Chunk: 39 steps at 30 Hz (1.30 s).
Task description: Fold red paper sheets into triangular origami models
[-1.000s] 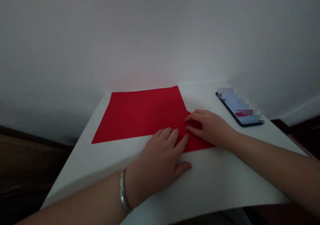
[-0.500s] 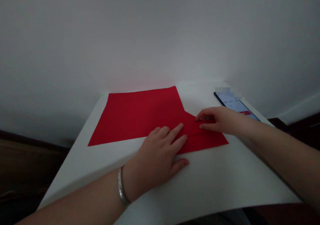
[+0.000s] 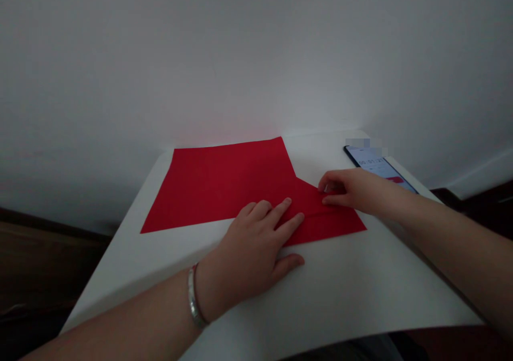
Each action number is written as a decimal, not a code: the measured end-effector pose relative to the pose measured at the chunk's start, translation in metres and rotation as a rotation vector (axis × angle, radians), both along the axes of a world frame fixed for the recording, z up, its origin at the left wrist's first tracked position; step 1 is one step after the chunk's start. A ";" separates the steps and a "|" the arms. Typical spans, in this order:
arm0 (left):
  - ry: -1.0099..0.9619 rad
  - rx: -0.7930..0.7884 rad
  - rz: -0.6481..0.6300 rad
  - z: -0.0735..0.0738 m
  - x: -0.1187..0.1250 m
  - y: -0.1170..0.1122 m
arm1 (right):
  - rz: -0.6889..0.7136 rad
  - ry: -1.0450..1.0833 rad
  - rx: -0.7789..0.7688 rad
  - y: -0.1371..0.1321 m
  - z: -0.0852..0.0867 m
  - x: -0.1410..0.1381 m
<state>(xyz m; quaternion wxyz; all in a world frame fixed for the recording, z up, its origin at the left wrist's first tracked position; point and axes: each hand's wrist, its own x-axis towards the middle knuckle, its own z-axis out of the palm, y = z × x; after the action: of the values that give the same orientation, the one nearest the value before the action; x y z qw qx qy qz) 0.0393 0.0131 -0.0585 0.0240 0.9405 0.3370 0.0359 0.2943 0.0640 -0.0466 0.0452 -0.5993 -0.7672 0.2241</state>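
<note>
A sheet of red paper (image 3: 216,184) lies on the white table (image 3: 168,265). Its right part is turned over at a slant, with a faint crease line across it. My left hand (image 3: 256,246) rests on the paper's near edge, fingers spread and pressing down, with the thumb on the table. At the slanted right edge, my right hand (image 3: 348,190) is curled, thumb and forefinger close together on the paper in a loose pinch. Its other fingers are largely hidden.
A phone (image 3: 379,166) with a lit timer screen lies at the back right, just behind my right hand. A pale wall (image 3: 240,56) rises behind the table. Dark brown wood (image 3: 44,265) shows at the left.
My right hand has slid slightly to the right along the paper's slanted edge. My left hand's fingers have shifted a little, with the forefinger farther to the right. The paper has barely moved.
</note>
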 end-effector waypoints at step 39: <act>-0.009 0.006 0.029 -0.002 0.003 0.010 | 0.717 -0.367 0.677 -0.042 0.007 -0.033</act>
<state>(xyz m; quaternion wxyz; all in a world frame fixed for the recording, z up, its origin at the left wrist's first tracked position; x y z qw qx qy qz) 0.0419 0.0229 -0.0604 0.0221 0.9355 0.3503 0.0413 0.2608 0.0219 -0.0400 0.0215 -0.2803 -0.9489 -0.1435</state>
